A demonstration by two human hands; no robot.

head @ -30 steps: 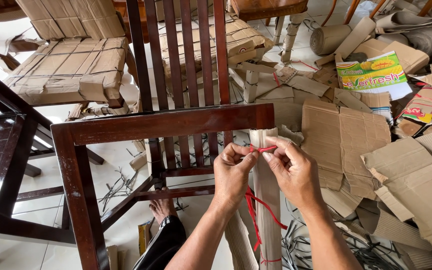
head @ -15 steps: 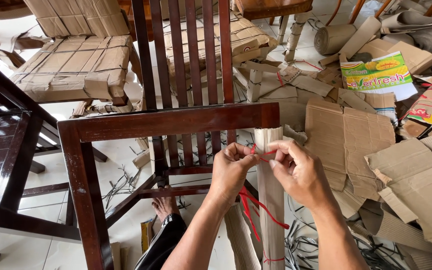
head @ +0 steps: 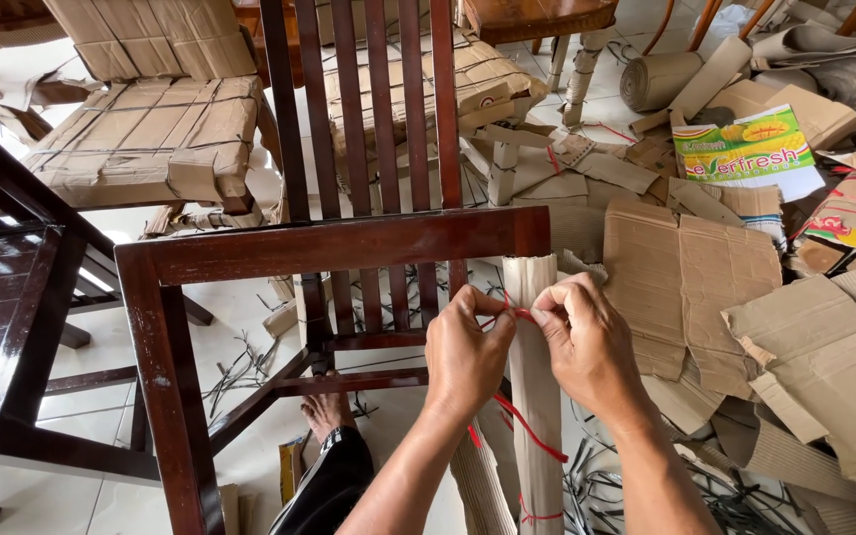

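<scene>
Fingers [head: 507, 319] of both hands pinch red string [head: 519, 436] at top of the cardboard-wrapped chair leg [head: 535, 396]; I'd say a slack knot could let the wrap slide down.

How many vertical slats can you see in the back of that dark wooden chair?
5, side by side in the chair back, running from the top edge down behind the front rail. Their upper ends are out of frame.
</scene>
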